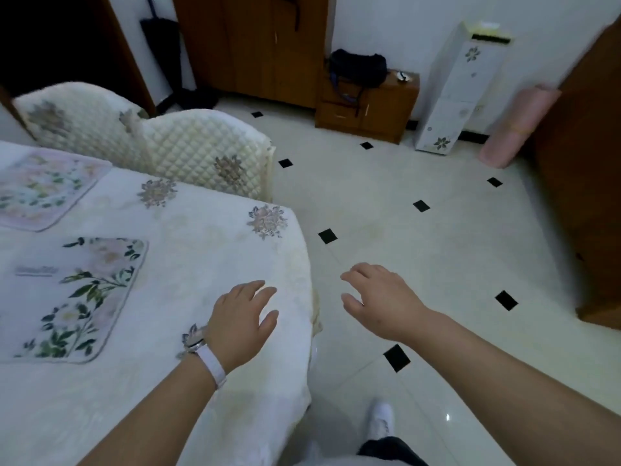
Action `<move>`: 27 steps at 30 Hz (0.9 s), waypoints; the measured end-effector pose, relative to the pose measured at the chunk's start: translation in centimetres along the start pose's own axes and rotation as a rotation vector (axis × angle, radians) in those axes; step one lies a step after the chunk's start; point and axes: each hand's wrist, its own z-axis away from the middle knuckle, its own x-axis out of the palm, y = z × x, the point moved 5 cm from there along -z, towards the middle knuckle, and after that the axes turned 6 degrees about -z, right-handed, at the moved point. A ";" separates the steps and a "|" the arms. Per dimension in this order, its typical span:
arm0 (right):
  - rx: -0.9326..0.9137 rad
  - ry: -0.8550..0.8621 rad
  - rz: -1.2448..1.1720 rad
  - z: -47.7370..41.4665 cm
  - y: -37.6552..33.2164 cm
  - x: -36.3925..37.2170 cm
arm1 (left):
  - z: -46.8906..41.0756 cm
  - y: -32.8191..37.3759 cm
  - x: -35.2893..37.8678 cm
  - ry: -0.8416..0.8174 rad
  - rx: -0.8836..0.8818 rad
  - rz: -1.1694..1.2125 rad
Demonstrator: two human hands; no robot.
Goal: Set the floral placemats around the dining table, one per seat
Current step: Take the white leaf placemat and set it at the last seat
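Two floral placemats lie flat on the tabletop (208, 237), which is covered in a white quilted cloth. The nearer placemat (80, 297) sits at the left with dark green leaves along its border, square to the table edge on our side. The farther placemat (47, 186) is paler and lies just in front of two padded chair backs (188, 153). The two mats are apart, not overlapping.

Our left hand (240, 322), a white watch (208, 359) at its wrist, hovers over the bare cloth near the table's rounded corner, fingers spread and carrying nothing. Our right hand (379, 301) hangs past the table edge, above the tiled floor (437, 247), fingers loosely parted — also empty. So neither grip has a mat in it.

We judge that we are between placements: two seats look served, and the rest of the table is out of sight to the left. No spare mats show here, so the next step likely calls for finding the supply first.

To do it well, we take one mat at a time by two opposite edges, lower it flat so the cloth beneath does not bunch, and line its near edge with the table edge in front of a chair — matching the gap the other mats keep. The rounded corner by our left hand is a poor seat.
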 end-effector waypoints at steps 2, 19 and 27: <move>-0.079 -0.053 0.019 -2.6 -0.8 0.7 | -0.2 -1.5 -0.4 0.023 -0.080 -0.001; -0.642 -0.218 -0.048 -23.8 -4.4 -1.2 | -4.8 -4.4 -5.3 0.116 -0.707 -0.096; -0.964 -0.349 -0.079 -24.8 -15.1 0.3 | 0.2 -6.6 -6.9 0.118 -0.985 -0.116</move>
